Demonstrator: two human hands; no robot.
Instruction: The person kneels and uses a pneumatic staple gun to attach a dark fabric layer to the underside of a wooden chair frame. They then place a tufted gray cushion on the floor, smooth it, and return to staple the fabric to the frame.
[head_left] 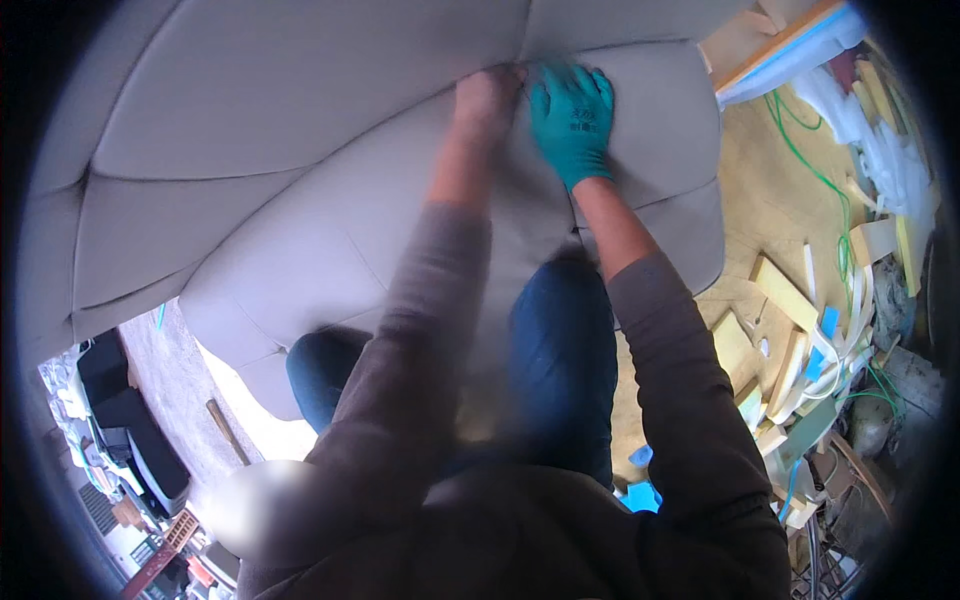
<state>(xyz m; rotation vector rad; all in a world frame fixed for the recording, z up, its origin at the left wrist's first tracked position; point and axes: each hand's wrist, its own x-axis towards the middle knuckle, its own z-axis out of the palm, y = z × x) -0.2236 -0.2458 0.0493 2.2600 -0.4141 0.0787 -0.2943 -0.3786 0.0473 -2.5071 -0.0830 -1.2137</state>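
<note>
A large grey upholstered sofa (330,240) spreads before me, its seams meeting where backrest and seat join. My bare left hand (487,92) is at that crease, smeared by motion, with its fingertips hidden in or against the fold. Just beside it lies my right hand (572,120) in a teal work glove, pressed on the grey cover right of the seam. Its fingers are apart and stretched toward the far side, and nothing shows in its grasp. My knees, in blue trousers (565,350), rest against or on the seat; exact contact cannot be told.
Foam and wood offcuts (785,290) litter the floor on the right, with a green cord (812,165) running among them. A wood-edged panel (785,50) stands at the far right. Black padded pieces (135,420) and a stick (228,432) lie at the left.
</note>
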